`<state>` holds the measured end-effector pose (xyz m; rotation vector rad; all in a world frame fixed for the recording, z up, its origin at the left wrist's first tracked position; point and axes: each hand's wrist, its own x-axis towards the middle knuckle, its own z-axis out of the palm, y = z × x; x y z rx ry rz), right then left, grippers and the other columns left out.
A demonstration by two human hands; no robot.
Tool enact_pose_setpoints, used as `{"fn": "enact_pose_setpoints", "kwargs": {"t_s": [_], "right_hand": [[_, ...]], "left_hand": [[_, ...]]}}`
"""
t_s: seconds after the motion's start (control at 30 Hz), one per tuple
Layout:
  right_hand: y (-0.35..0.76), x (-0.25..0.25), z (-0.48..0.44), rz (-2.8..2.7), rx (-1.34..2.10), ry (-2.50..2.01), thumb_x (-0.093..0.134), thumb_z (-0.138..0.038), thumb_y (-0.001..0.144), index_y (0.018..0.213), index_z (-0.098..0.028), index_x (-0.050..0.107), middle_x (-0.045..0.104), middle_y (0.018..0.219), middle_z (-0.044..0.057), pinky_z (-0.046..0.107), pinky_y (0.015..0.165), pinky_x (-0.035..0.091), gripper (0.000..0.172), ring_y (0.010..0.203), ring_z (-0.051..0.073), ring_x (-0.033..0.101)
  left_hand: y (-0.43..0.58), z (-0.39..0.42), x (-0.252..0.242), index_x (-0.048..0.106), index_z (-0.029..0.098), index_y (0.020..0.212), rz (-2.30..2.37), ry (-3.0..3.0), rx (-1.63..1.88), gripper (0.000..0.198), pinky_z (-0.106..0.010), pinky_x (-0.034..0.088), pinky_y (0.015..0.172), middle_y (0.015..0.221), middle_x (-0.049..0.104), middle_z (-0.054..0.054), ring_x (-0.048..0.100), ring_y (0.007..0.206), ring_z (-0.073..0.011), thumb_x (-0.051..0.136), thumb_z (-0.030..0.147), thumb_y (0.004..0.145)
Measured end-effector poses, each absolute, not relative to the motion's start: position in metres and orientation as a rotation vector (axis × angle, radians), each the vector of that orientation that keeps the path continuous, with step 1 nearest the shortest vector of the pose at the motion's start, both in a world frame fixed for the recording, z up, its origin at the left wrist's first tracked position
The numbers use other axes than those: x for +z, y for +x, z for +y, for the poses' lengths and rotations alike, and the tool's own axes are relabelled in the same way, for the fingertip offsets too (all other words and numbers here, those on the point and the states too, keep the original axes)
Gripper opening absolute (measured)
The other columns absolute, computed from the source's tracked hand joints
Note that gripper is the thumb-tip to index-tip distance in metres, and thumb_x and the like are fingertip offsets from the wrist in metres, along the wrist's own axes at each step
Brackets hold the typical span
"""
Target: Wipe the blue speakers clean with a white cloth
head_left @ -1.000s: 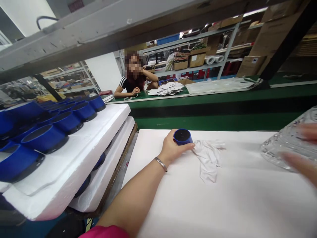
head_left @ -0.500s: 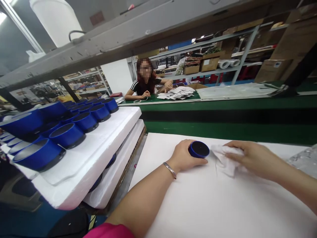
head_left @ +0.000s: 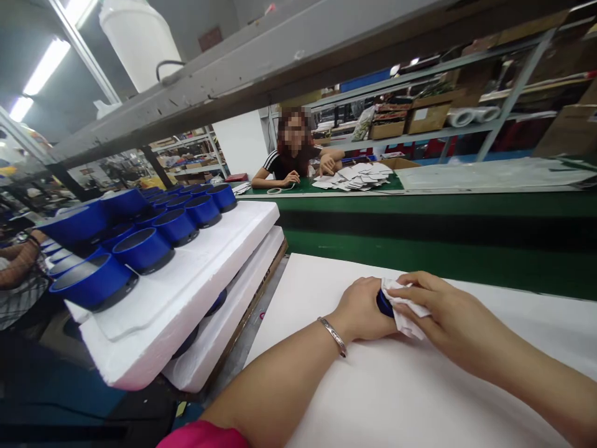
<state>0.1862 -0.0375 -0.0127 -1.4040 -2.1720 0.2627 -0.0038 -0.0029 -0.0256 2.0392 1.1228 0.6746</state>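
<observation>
My left hand is wrapped around a small round blue speaker, holding it over the white work surface. A crumpled white cloth is gripped in my right hand and pressed against the speaker's dark face. The cloth and fingers hide most of the speaker. Both hands nearly meet in front of me.
At left, white foam trays are stacked, with several blue speakers on top. Beyond the green conveyor sits a co-worker beside a pile of white papers. A grey shelf beam crosses overhead.
My right hand has moved left, bringing the cloth from beside the speaker onto its face. The left hand still holds the speaker, now tilted toward the cloth. The view has shifted slightly left.
</observation>
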Motion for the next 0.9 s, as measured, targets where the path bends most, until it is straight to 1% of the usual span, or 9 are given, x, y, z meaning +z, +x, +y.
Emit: {"fn": "enact_pose_setpoints", "kwargs": {"t_s": [0.07,0.13,0.23,0.3,0.4,0.47,0.7,0.8,0.9], "right_hand": [[0.188,-0.007,-0.029,-2.091,0.347,-1.488,0.053,-0.049,0.095,0.113,-0.026,0.08,0.073,0.115,0.013,0.043,0.078,0.062,0.04,0.093,0.03,0.073],[0.187,-0.003,-0.023,-2.039,0.347,-1.54,0.053,-0.049,0.093,0.114,-0.023,0.078,0.074,0.11,0.015,0.044,0.075,0.062,0.042,0.09,0.031,0.073],[0.183,-0.002,-0.025,-2.071,0.416,-1.518,0.054,-0.052,0.091,0.101,-0.025,0.079,0.076,0.105,0.012,0.043,0.074,0.062,0.038,0.085,0.03,0.073],[0.182,-0.002,-0.027,-2.079,0.448,-1.514,0.055,-0.053,0.091,0.098,-0.026,0.079,0.076,0.105,0.011,0.043,0.076,0.062,0.037,0.087,0.03,0.074],[0.185,-0.003,-0.028,-2.031,0.412,-1.567,0.051,-0.052,0.092,0.1,-0.024,0.08,0.076,0.11,0.016,0.047,0.079,0.062,0.041,0.091,0.034,0.074],[0.187,-0.005,-0.029,-2.05,0.423,-1.546,0.051,-0.054,0.091,0.101,-0.026,0.081,0.077,0.111,0.014,0.046,0.079,0.063,0.042,0.093,0.034,0.075],[0.194,-0.009,-0.022,-2.081,0.356,-1.533,0.051,-0.057,0.094,0.102,-0.028,0.079,0.078,0.105,0.012,0.048,0.073,0.065,0.041,0.084,0.034,0.076],[0.198,-0.007,-0.017,-2.085,0.322,-1.546,0.052,-0.06,0.093,0.1,-0.028,0.079,0.078,0.101,0.012,0.047,0.064,0.063,0.042,0.075,0.033,0.075],[0.196,-0.006,-0.018,-2.062,0.268,-1.566,0.05,-0.06,0.091,0.095,-0.027,0.078,0.078,0.099,0.014,0.049,0.067,0.063,0.043,0.076,0.035,0.076]], "left_hand": [[-0.003,-0.003,-0.026,0.068,0.024,0.096,1.122,2.021,0.671,0.045,-0.041,0.055,0.095,0.103,0.074,-0.004,0.066,0.101,-0.0288,0.095,0.032,0.061],[-0.003,-0.003,-0.026,0.07,0.024,0.097,1.117,2.01,0.663,0.045,-0.04,0.056,0.094,0.103,0.075,-0.003,0.067,0.102,-0.0292,0.096,0.035,0.062],[-0.003,-0.003,-0.029,0.072,0.025,0.1,1.059,2.072,0.686,0.038,-0.042,0.055,0.1,0.106,0.076,-0.004,0.068,0.107,-0.0294,0.092,0.03,0.067],[-0.003,-0.003,-0.031,0.072,0.025,0.1,1.03,2.119,0.703,0.038,-0.043,0.054,0.105,0.104,0.076,-0.003,0.068,0.106,-0.0286,0.091,0.028,0.067],[-0.002,-0.002,-0.035,0.07,0.024,0.09,1.091,2.121,0.672,0.04,-0.043,0.056,0.099,0.093,0.073,-0.002,0.067,0.1,-0.0286,0.097,0.037,0.063],[0.0,-0.002,-0.036,0.067,0.024,0.084,1.126,2.138,0.627,0.045,-0.044,0.057,0.097,0.09,0.071,-0.002,0.067,0.102,-0.0302,0.1,0.042,0.059],[0.008,-0.011,-0.035,0.068,0.022,0.101,1.298,2.131,0.575,0.068,-0.052,0.048,0.118,0.122,0.07,-0.01,0.059,0.13,-0.0368,0.103,0.055,0.053],[0.009,-0.012,-0.036,0.067,0.022,0.092,1.271,2.116,0.616,0.065,-0.051,0.046,0.119,0.119,0.071,-0.008,0.058,0.131,-0.0356,0.103,0.059,0.052],[0.009,-0.011,-0.037,0.066,0.022,0.087,1.239,2.13,0.61,0.061,-0.051,0.046,0.116,0.11,0.073,-0.006,0.059,0.129,-0.0355,0.102,0.059,0.053]]}}
